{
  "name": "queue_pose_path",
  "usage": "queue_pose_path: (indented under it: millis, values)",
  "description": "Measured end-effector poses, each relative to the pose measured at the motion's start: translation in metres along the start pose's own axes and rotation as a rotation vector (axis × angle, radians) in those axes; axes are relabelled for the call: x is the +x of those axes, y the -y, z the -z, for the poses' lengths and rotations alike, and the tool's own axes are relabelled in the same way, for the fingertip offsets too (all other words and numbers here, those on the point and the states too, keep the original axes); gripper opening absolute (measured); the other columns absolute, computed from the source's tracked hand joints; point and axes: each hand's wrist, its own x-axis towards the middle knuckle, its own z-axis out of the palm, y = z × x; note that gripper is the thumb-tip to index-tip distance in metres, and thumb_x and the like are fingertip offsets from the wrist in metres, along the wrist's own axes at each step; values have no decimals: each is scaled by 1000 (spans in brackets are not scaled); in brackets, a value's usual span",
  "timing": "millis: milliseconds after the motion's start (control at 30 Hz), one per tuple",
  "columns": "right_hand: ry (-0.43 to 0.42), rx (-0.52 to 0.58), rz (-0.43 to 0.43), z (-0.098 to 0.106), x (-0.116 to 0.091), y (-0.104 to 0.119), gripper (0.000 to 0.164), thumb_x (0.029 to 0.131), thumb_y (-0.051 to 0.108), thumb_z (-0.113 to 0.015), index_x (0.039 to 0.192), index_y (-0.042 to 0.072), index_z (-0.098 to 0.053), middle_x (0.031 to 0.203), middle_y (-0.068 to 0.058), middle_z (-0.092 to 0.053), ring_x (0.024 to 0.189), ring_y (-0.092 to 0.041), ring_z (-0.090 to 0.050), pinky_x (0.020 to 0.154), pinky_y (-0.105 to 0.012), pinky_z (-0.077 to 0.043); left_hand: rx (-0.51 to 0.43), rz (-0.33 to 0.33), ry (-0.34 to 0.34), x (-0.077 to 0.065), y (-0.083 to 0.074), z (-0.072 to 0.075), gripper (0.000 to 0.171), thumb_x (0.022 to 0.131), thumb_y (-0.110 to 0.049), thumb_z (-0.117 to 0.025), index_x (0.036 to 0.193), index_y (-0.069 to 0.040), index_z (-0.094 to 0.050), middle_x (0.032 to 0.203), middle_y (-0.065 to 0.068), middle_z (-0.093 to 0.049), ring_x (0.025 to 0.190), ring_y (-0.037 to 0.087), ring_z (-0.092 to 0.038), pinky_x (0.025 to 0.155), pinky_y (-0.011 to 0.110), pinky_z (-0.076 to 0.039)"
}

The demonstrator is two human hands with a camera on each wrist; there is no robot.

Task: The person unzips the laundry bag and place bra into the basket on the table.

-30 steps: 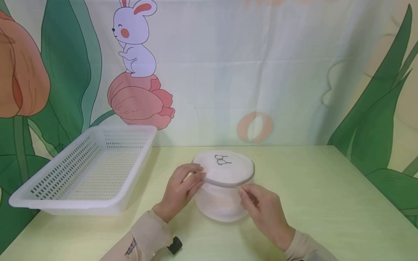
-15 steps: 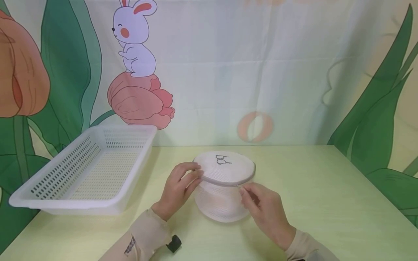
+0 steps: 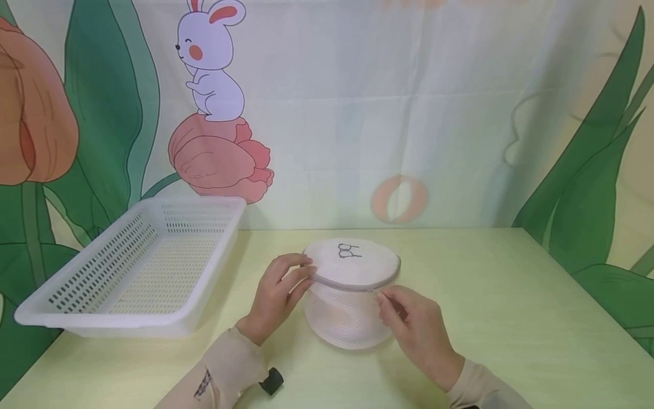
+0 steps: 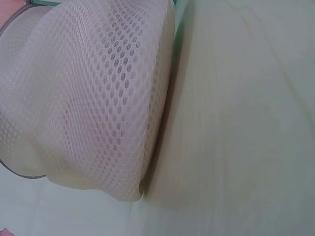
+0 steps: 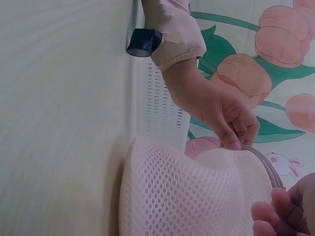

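A white mesh laundry bag [image 3: 347,318], round and upright, stands on the table with its flat top [image 3: 357,264] closed over it. A dark bra-shaped outline [image 3: 349,250] marks the top, and a grey zipper edge [image 3: 347,286] runs round the rim. At the rim's left side, my left hand [image 3: 278,295] pinches the edge between thumb and fingers. My right hand [image 3: 419,326] pinches at the zipper on the front right; its fingertips hide what lies between them. Soft, wavy mesh [image 4: 103,93] fills much of the left wrist view.
A white plastic basket [image 3: 189,324] with slotted walls sits to the left on the pale green table [image 3: 511,318]. Behind the table hangs a cloth backdrop [image 3: 327,125] printed with a rabbit and tulips. A black wrist camera [image 3: 272,381] sticks out below the left sleeve.
My left fingertips have shifted slightly left along the rim. The bag's top has tilted and edged a little to the right. My right hand has barely moved.
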Motion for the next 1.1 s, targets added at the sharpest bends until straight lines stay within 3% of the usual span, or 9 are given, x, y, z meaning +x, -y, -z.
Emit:
queue_pose_path:
  millis: [533,1100]
  values:
    - [4,15,-22,1,1,0,11,84,-3,-67,82,8,-66,64,8,-61,59,7,-51,50,-8,-44,-9,33,3,-1,0,0,30,99,-32,-50,99,-6,-65,108,10,-64,102,26,-60,90,30,-48]
    - [1,17,-23,0,0,1,13,82,-3,-68,81,10,-66,66,7,-64,60,6,-54,50,-8,-44,-2,-12,4,5,-8,0,36,100,-37,-48,102,-4,-63,110,13,-61,104,28,-58,91,35,-48]
